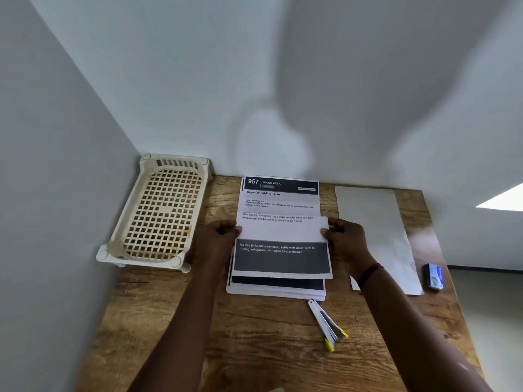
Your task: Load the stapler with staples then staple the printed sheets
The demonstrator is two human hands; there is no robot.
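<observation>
Your left hand and right hand are each pinching, in a narrow grip, the top printed sheet by opposite edges over the stack on the table.

Counts: 2 hands on the paper, left hand and right hand. 1 stack of printed sheets at centre, exact sheet count unreadable, plus 1 top sheet gripped by both hands. 1 blank sheet on the right. 1 stapler near. 1 staple box far right. 1 basket left. 1 table.
</observation>
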